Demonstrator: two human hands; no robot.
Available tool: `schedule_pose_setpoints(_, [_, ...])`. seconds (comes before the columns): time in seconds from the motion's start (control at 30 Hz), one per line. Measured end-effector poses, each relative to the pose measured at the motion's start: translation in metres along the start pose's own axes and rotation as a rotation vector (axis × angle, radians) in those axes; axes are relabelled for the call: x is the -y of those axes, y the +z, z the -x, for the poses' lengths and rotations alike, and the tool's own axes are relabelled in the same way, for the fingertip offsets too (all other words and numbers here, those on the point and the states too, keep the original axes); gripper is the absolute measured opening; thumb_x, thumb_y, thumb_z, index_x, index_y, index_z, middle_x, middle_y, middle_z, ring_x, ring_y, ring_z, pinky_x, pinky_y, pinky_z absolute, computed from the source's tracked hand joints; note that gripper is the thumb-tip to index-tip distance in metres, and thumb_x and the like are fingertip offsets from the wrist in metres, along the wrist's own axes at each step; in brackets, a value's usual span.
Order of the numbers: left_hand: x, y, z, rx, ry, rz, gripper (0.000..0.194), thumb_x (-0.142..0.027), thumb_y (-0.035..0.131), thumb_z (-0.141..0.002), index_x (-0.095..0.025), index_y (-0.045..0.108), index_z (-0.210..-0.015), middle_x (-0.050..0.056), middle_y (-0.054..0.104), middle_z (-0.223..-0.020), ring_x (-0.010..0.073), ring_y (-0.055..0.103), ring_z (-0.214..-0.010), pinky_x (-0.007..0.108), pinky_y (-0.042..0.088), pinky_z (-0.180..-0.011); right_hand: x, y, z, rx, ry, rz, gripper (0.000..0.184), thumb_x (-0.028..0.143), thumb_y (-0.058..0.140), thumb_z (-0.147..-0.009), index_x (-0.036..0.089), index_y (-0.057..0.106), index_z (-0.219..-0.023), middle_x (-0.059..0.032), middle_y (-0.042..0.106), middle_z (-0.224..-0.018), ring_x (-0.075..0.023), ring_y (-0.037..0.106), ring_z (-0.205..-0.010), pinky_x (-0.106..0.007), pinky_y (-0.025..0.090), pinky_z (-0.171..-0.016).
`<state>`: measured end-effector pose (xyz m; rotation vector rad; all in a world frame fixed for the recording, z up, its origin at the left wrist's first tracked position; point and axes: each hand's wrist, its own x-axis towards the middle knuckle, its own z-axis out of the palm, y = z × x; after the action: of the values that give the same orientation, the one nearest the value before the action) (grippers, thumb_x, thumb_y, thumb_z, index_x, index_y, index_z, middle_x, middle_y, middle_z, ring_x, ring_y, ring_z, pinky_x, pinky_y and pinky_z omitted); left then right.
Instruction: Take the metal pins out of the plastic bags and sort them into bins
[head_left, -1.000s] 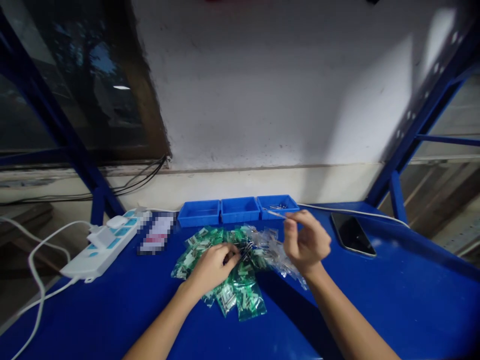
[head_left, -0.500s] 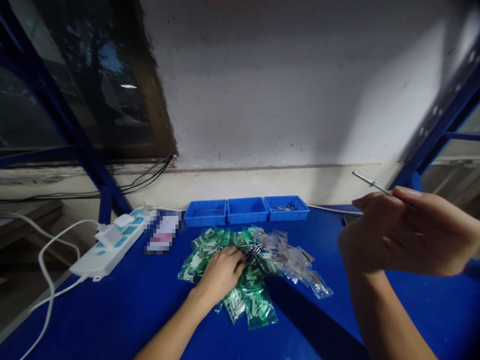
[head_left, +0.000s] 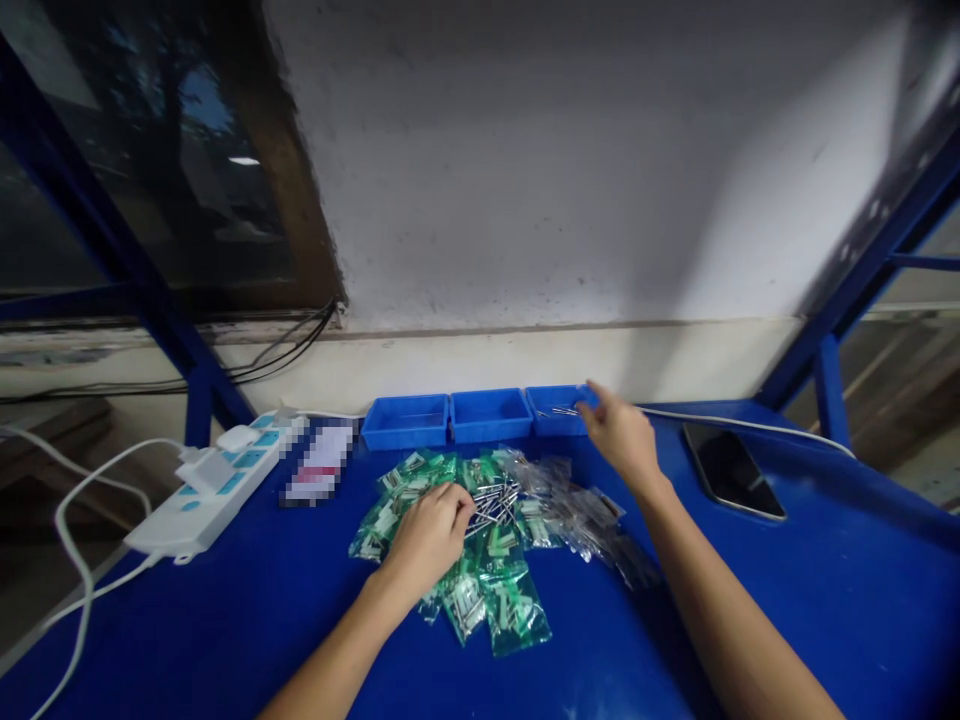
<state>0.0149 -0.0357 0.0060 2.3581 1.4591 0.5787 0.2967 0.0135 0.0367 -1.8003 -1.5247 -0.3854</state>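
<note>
My left hand (head_left: 431, 530) rests over the green bags, its thumb and fingers pressed together at the left edge of a loose pile of metal rivets (head_left: 495, 503). Whatever is between those fingertips is hidden. Green-tinted bags (head_left: 514, 610) with pale and metal pieces lie around the pile. Clear bags (head_left: 589, 515) of metal pieces spread to its right. My right hand (head_left: 622, 435) reaches over the right-hand blue bin (head_left: 559, 425), index finger stretched out and apart from the thumb. Several thin metal rivets (head_left: 562, 411) lie in that bin, beside the fingertips.
Two more blue bins, the middle one (head_left: 491, 425) and the left one (head_left: 405, 430), stand in the same row against the wall. A dark phone (head_left: 731, 470) lies at right. At left are a white power strip (head_left: 217, 485) with cables and a blurred-out flat object (head_left: 322, 462).
My right hand has moved from the raised right foreground, where it held a long metal rivet, forward and left to the right bin, and its fingers have parted. My left hand has shifted slightly left.
</note>
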Motion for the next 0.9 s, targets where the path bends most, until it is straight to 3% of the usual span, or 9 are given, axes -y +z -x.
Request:
schedule_pose_setpoints(0.03, [0.001, 0.001, 0.0, -0.009, -0.007, 0.005, 0.021, -0.025, 0.035, -0.091, -0.02, 0.053, -0.081, 0.004, 0.061, -0.085, 0.019, 0.059, -0.075, 0.029, 0.042, -0.062, 0.001, 0.002, 0.007, 0.166, 0.015, 0.03, 0.033, 0.035, 0.053, -0.083, 0.021, 0.061, -0.112, -0.0036, 0.067, -0.07, -0.0182, 0.062, -0.062, -0.026, 0.041, -0.055])
schedule_pose_setpoints(0.07, [0.003, 0.001, -0.001, -0.019, -0.012, 0.012, 0.022, -0.025, 0.035, -0.091, -0.02, 0.053, -0.081, 0.004, 0.061, -0.085, 0.0189, 0.058, -0.074, 0.029, 0.041, -0.061, 0.004, 0.002, 0.014, 0.242, 0.028, 0.036, 0.032, 0.035, 0.051, -0.084, 0.021, 0.062, -0.111, -0.0044, 0.068, -0.073, -0.0186, 0.063, -0.064, -0.025, 0.04, -0.055])
schedule_pose_setpoints(0.13, [0.005, 0.002, -0.002, -0.041, -0.012, 0.027, 0.022, -0.025, 0.034, -0.091, -0.02, 0.053, -0.081, 0.003, 0.062, -0.084, 0.0188, 0.058, -0.073, 0.029, 0.041, -0.061, 0.013, -0.001, 0.029, 0.298, -0.042, -0.051, 0.031, 0.035, 0.046, -0.088, 0.021, 0.061, -0.111, -0.0052, 0.069, -0.078, -0.0183, 0.064, -0.068, -0.025, 0.041, -0.057])
schedule_pose_setpoints(0.27, [0.006, 0.002, -0.004, -0.087, 0.005, 0.05, 0.019, -0.023, 0.035, -0.091, -0.02, 0.051, -0.081, 0.003, 0.061, -0.08, 0.0184, 0.058, -0.07, 0.029, 0.039, -0.061, 0.043, -0.007, 0.051, 0.337, -0.214, -0.324, 0.028, 0.032, 0.043, -0.09, 0.019, 0.061, -0.107, -0.0045, 0.069, -0.083, -0.0164, 0.063, -0.073, -0.026, 0.044, -0.066])
schedule_pose_setpoints(0.43, [0.004, -0.001, -0.005, -0.139, -0.006, 0.061, 0.02, -0.022, 0.033, -0.091, -0.019, 0.049, -0.08, 0.003, 0.059, -0.078, 0.0186, 0.058, -0.069, 0.029, 0.04, -0.063, 0.071, -0.003, 0.069, 0.433, -0.362, -0.467, 0.024, 0.029, 0.043, -0.091, 0.019, 0.062, -0.101, -0.0058, 0.068, -0.088, -0.0153, 0.062, -0.072, -0.026, 0.045, -0.066])
schedule_pose_setpoints(0.67, [0.01, -0.001, -0.008, -0.169, -0.049, 0.103, 0.022, -0.028, 0.03, -0.094, -0.02, 0.046, -0.082, 0.003, 0.057, -0.075, 0.0198, 0.057, -0.071, 0.03, 0.04, -0.064, 0.078, 0.0, 0.079, 0.519, -0.499, -0.436, 0.023, 0.03, 0.048, -0.09, 0.019, 0.06, -0.106, -0.0066, 0.066, -0.089, -0.0183, 0.063, -0.079, -0.029, 0.047, -0.07])
schedule_pose_setpoints(0.9, [0.008, 0.001, -0.005, -0.13, -0.045, 0.188, 0.023, -0.032, 0.032, -0.094, -0.021, 0.048, -0.083, 0.001, 0.056, -0.071, 0.0173, 0.056, -0.063, 0.027, 0.04, -0.057, 0.079, 0.002, 0.082, 0.528, -0.519, -0.405, 0.015, 0.02, 0.044, -0.091, 0.018, 0.059, -0.09, -0.0048, 0.062, -0.079, -0.0171, 0.058, -0.074, -0.028, 0.043, -0.067])
